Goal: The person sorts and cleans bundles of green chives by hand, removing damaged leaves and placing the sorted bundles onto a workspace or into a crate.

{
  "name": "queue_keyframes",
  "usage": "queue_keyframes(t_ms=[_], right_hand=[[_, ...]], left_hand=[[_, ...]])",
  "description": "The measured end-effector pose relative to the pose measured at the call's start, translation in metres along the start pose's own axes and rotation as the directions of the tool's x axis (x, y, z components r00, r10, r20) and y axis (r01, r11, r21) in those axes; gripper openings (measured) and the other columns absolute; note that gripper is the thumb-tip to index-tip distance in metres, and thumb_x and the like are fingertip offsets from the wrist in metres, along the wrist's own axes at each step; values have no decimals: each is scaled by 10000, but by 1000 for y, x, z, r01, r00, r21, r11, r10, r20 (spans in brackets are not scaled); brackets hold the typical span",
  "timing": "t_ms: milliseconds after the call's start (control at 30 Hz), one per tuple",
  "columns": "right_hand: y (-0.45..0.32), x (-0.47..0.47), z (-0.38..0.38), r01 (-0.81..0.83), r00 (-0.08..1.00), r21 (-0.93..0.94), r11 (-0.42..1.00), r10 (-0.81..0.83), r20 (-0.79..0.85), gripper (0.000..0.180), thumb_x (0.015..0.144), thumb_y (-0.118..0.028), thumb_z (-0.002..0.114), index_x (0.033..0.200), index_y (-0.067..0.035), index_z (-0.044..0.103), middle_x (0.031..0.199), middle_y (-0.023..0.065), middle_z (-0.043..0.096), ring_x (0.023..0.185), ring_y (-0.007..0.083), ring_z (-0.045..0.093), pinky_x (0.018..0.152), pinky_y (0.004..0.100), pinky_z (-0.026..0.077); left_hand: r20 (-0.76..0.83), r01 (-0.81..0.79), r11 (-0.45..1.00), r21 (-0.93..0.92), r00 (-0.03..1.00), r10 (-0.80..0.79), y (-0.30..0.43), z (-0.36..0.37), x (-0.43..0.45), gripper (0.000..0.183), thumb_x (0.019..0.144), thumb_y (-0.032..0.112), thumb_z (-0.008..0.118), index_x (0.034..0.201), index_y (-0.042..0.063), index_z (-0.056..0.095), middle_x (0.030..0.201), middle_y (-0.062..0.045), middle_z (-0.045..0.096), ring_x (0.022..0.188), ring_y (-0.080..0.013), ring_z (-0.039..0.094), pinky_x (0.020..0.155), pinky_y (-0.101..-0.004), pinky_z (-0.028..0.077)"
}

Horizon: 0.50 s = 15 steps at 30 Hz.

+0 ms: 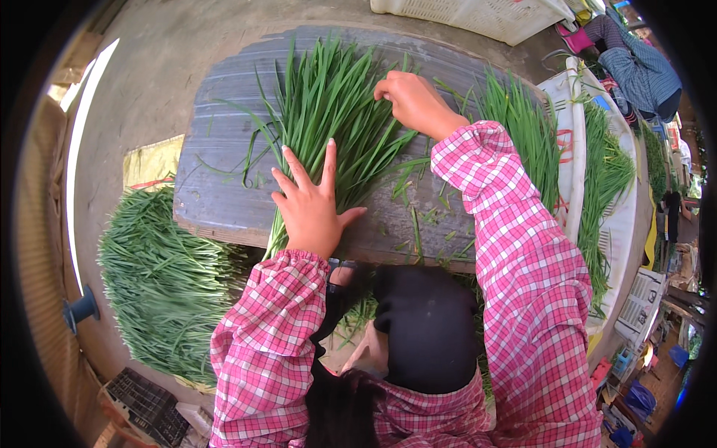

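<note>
A loose bunch of long, flat green leaves, likely garlic chives (327,95), lies fanned out across a dark board (229,140) before me. Spread-fingered, my left hand (310,210) rests on the lower part of the bunch, above its pale stems. My right hand (414,103) is at the right side of the leaf tips with its fingers curled together; I can make out nothing between them. Loose leaf scraps (417,229) are strewn on the board below my right forearm. A second bunch of the same leaves (518,126) lies along the board's right end.
A large pile of green leaves (162,285) stands left of the board. White plastic crates (574,140) holding leaves are at the right, and another white crate (476,17) is beyond the board. Another person (638,67) is at the upper right. A black crate (148,403) sits lower left.
</note>
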State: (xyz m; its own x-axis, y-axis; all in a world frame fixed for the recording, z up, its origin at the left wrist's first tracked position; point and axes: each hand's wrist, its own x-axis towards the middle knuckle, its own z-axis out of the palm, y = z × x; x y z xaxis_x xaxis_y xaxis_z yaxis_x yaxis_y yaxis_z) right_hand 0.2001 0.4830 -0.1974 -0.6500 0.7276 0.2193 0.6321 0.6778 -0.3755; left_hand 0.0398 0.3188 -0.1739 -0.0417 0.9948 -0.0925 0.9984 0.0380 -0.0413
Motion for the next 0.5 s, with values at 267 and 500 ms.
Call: queue_keyframes(t_ms=[267, 500], right_hand=[[-14, 0, -5, 10, 999, -101, 995, -6, 35, 179, 583, 83, 468, 710, -38, 502, 734, 102, 469, 768, 282, 482, 618, 373, 396], [-20, 0, -12, -2, 1000, -143, 990, -2, -29, 152, 589, 72, 465, 674, -52, 491, 712, 87, 455, 743, 269, 479, 594, 368, 394]], left_hand=[[-13, 10, 999, 47, 1000, -10, 1, 6, 0, 1025, 546, 524, 647, 1312, 275, 14, 1253, -315, 184, 989, -409, 414, 711, -404, 414], [-20, 25, 998, 60, 1000, -23, 3, 6, 0, 1024, 541, 532, 644, 1312, 280, 18, 1253, -312, 187, 1009, -415, 395, 720, -401, 410]])
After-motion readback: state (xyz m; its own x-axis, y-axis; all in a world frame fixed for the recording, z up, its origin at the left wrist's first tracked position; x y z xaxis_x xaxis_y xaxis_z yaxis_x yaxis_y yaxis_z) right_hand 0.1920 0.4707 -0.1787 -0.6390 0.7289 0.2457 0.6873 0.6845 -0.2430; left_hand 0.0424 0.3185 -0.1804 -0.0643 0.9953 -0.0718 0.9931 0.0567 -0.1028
